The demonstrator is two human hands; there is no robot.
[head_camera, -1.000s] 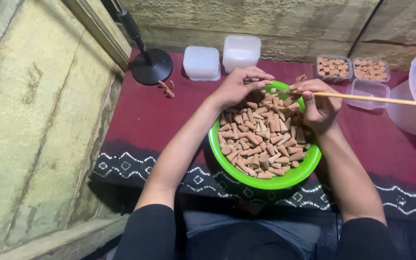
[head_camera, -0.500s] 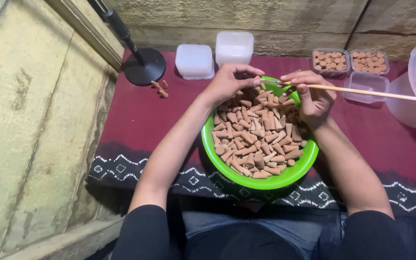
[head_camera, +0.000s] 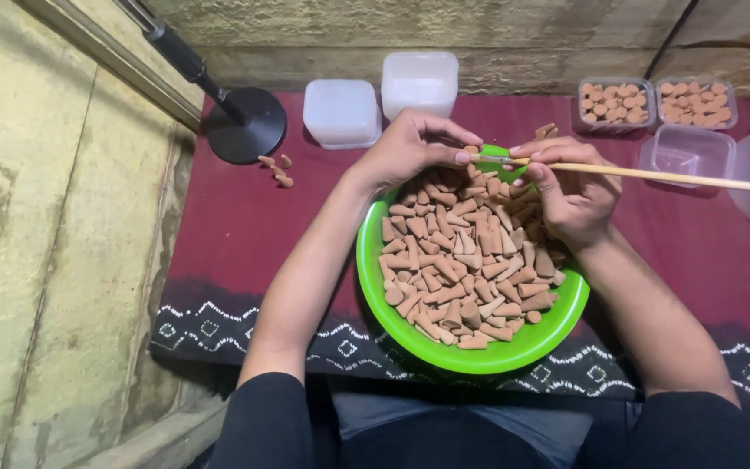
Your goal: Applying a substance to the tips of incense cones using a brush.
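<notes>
Over a green bowl point(head_camera: 479, 352) heaped with brown cones point(head_camera: 466, 260), the left hand point(head_camera: 414, 148) pinches a small cone at the tip of a thin wooden stick point(head_camera: 679, 177), which the right hand point(head_camera: 570, 191) grips between closed fingers point(head_camera: 538, 178). Both hands hover at the bowl's far rim. Beyond, on the maroon cloth point(head_camera: 236, 226), stand two white lidded tubs point(head_camera: 418, 82) and clear trays of cones point(head_camera: 615, 102).

One green bowl point(head_camera: 479, 352), one thin stick point(head_camera: 679, 177), two white lidded tubs point(head_camera: 342, 113), three clear small trays point(head_camera: 615, 102).
</notes>
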